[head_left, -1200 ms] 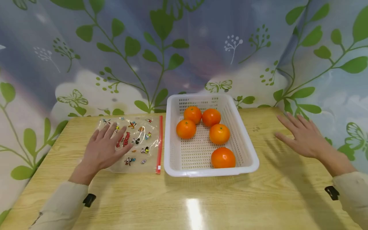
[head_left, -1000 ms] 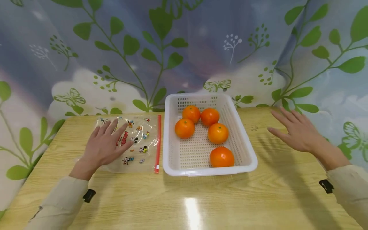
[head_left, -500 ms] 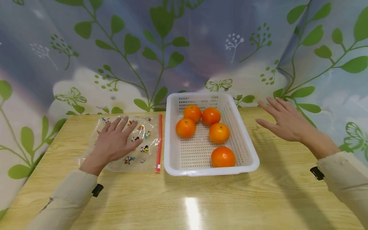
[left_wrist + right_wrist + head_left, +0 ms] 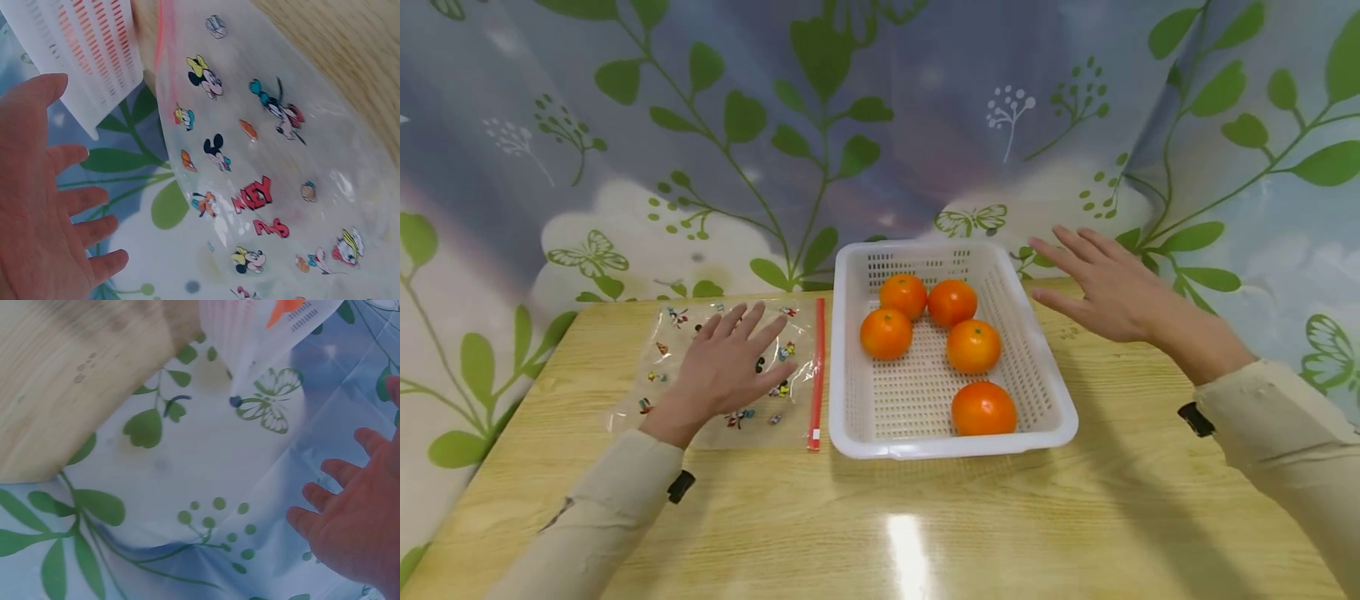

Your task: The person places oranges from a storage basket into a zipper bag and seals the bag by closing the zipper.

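Observation:
My left hand [image 4: 726, 371], fingers spread and straight, hovers over a clear zip bag [image 4: 658, 400] printed with cartoon figures and edged by a red zip strip. In the left wrist view the bag [image 4: 281, 169] lies flat, apart from the fingers. To the bag's right stands a white plastic basket [image 4: 951, 448] with slotted walls. Several oranges sit inside it, one orange [image 4: 983, 408] near the front and another orange [image 4: 973, 347] behind. My right hand [image 4: 1108, 287] is raised at the basket's back right corner, fingers extended, holding nothing.
The light wooden table [image 4: 760, 525] carries the bag and basket. Behind it hangs a curtain [image 4: 925, 125] with green leaves and butterflies, close to the table's back edge. A black strap piece [image 4: 1196, 419] shows under the right sleeve.
Both hands have moved inward: the left slid rightward over the bag, the right moved left and farther back toward the basket. Bag, basket and oranges stay in place.

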A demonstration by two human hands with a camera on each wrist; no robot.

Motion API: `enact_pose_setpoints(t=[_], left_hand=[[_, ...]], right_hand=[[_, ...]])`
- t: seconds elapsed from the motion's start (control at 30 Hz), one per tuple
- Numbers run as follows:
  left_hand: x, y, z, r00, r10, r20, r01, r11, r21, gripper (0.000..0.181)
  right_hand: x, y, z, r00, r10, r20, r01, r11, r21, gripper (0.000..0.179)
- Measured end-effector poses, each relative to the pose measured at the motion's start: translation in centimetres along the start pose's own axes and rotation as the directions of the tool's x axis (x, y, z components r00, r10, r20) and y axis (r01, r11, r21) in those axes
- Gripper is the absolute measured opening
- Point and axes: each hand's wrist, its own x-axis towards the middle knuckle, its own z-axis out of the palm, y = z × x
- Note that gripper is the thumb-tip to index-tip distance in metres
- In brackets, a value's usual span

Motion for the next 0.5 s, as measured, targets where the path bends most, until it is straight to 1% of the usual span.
enact_pose_setpoints(t=[0.17,0.33,0.5], left_hand=[[0.5,0.5,0.0,1.000,0.007,0.004,-0.007,1.000,0.013,0.071],[0.9,0.9,0.4,1.000,0.017,0.007,-0.017,0.999,0.043,0.072],[1.3,1.2,0.8,1.000,0.022,0.010,-0.023,0.999,0.042,0.072]], right_hand=[[1.5,-1.2,-0.5,0.999,-0.016,0.031,0.017,1.000,-0.013,0.071],[2.9,-2.1,-0.9,0.998,-0.033,0.060,0.035,0.999,-0.025,0.072],[4.4,-3.3,-0.9,0.996,-0.066,0.064,0.068,0.997,-0.022,0.071]])
